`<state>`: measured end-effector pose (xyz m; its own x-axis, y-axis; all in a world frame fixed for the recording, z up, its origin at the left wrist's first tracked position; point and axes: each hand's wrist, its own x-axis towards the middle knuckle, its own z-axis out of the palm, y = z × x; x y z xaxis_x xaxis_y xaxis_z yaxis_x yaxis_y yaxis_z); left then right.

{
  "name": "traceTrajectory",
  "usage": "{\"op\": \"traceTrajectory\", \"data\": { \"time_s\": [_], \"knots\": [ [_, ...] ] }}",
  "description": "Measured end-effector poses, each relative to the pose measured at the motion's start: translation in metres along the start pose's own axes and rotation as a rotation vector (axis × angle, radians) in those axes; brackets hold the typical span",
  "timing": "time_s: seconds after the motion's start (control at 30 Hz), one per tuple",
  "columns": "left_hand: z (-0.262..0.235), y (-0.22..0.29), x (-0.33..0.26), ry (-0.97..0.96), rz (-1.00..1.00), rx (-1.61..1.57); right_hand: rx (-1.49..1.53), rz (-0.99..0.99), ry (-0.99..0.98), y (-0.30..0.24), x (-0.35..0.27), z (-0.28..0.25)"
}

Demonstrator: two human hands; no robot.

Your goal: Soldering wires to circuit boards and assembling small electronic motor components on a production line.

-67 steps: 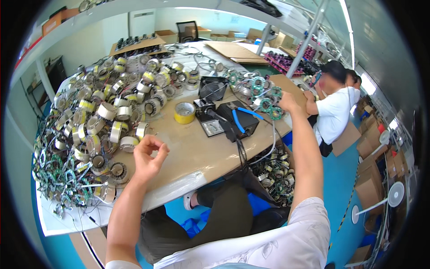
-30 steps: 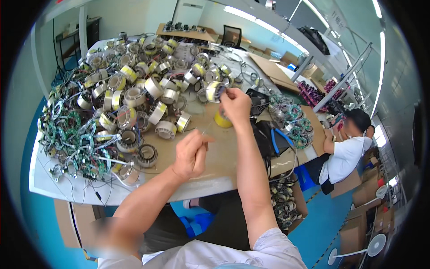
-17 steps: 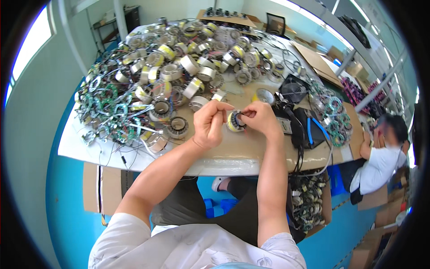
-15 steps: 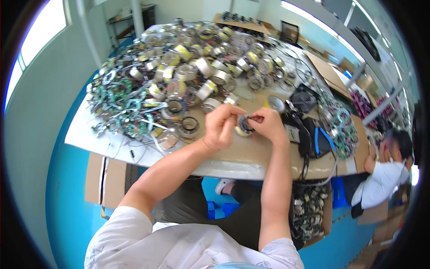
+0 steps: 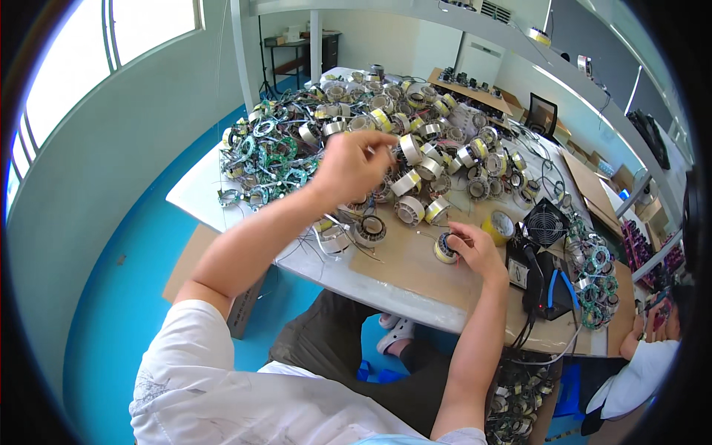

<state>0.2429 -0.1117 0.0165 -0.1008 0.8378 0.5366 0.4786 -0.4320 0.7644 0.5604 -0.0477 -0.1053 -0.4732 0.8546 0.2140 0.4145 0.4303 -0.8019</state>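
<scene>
A crowd of round metal coils (image 5: 409,182), many banded with yellow tape, covers the far half of the surface (image 5: 386,278), with green ring-shaped parts (image 5: 263,152) heaped at its far left corner. The right hand (image 5: 475,251) is closed on a small wound coil (image 5: 445,248) near the front edge, resting on brown cardboard. The left hand (image 5: 348,165) is raised above the pile, fingertips pinched together, seemingly on a thin wire. A yellow tape roll (image 5: 498,225), a black fan (image 5: 545,222) and blue-handled pliers (image 5: 558,285) lie towards the right edge.
</scene>
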Motion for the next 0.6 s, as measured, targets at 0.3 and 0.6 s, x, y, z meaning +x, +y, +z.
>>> {"op": "traceTrajectory", "data": {
  "time_s": [0.3,0.6],
  "knots": [
    [-0.205,-0.136,0.093,0.07,-0.365,1.1,-0.442,-0.135,-0.018,-0.038,-0.002,0.016],
    [-0.215,-0.146,0.056,-0.038,-0.61,0.935,-0.448,-0.149,0.032,-0.024,0.002,0.015]
  ]
}}
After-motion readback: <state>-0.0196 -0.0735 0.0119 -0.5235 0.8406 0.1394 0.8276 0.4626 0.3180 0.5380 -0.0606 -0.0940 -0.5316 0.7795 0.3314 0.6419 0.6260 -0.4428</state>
